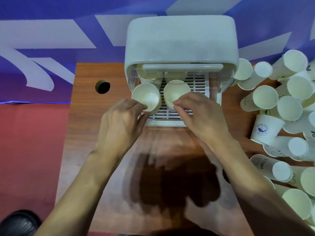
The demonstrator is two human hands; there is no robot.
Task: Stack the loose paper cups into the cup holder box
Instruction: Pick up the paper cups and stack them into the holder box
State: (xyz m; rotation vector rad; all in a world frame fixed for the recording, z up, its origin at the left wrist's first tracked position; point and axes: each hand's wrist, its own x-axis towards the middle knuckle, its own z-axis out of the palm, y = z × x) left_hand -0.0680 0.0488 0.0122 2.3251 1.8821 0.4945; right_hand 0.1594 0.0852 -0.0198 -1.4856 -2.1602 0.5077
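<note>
On the wooden bench [88, 126], a white cup holder box [181, 40] is set at the far edge, its front open over a slotted white tray [197, 86]. Two open paper cups are held at the front of that tray, mouths tilted toward the camera. The left cup [145, 97] is pinched at its near rim by the left hand [119, 125], whose grip is closed on the rim between thumb and fingers. The right cup [176, 93] is taken at its near rim by the right hand [202, 120], the grip likewise clamped on the rim with the fingertips [176, 104] curled over it. Behind the two cups, further cups [150, 76] are seen deeper inside the box, under its handle bar [182, 67]. To the right of the box, a heap of loose paper cups [279, 106] is spread over the bench, most lying on their sides; one printed cup [265, 129] stands mouth down. A round cable hole [102, 86] is cut into the bench to the left of the box. A dark shoe [18, 223] is visible on the red floor [30, 142].
</note>
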